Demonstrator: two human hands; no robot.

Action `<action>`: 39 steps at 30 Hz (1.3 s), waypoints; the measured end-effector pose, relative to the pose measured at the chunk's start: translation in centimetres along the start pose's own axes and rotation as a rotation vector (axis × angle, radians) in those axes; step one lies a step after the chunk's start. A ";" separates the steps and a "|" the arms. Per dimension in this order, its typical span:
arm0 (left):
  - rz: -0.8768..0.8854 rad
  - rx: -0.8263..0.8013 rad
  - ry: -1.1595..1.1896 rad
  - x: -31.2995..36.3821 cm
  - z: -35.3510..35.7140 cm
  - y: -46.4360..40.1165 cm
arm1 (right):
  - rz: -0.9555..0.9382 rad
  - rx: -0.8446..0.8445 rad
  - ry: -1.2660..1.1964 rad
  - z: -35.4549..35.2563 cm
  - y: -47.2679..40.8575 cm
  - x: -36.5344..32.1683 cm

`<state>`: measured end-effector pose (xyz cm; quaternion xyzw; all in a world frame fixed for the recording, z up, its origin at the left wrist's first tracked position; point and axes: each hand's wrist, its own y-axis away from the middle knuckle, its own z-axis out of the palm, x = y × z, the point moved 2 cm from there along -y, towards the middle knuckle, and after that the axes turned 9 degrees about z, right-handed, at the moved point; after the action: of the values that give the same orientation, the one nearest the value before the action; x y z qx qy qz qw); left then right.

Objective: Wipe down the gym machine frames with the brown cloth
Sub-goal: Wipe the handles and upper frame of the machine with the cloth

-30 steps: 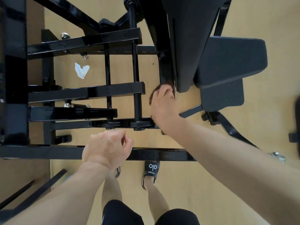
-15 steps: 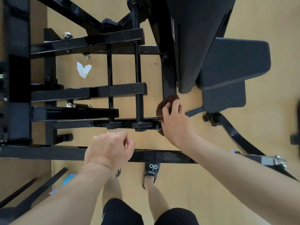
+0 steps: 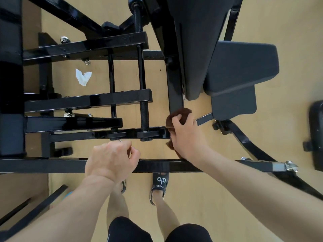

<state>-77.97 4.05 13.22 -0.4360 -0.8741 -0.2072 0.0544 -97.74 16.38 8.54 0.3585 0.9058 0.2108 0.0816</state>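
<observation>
The black steel gym machine frame (image 3: 87,100) fills the left and middle of the head view, with crossbars, a threaded rod and an upright post (image 3: 174,91). My right hand (image 3: 187,137) grips the bunched brown cloth (image 3: 180,114) against the lower end of that post, where it meets a low bar. My left hand (image 3: 111,159) is curled into a loose fist over the near horizontal bar (image 3: 166,165); whether its fingers wrap the bar is hidden.
Black padded seat and backrest (image 3: 241,67) stand right of the post. A crumpled white tissue (image 3: 83,77) lies on the tan floor inside the frame. My sandalled feet (image 3: 160,185) stand just behind the near bar. Another dark object (image 3: 316,133) sits at the right edge.
My right hand with the brown cloth has slid down the upright post toward me, to its lower end. My left hand has stayed over the near bar.
</observation>
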 end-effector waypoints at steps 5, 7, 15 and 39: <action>0.003 0.022 0.002 0.0 -0.1 -0.1 | -0.008 0.039 -0.122 -1.2 -3.9 0.3; 0.017 0.019 0.015 0.0 0.1 0.1 | 0.004 0.050 -0.134 -2.0 -5.8 0.3; 0.027 0.003 -0.014 0.0 0.2 -0.1 | -0.019 -0.132 -0.268 -1.1 -1.7 2.2; 0.059 0.026 -0.046 -0.3 0.6 0.1 | 0.191 -0.207 -0.359 -3.0 -7.3 0.7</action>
<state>-77.68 4.14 12.66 -0.4653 -0.8646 -0.1839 0.0461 -103.69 11.10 8.04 0.4639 0.8123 0.2423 0.2574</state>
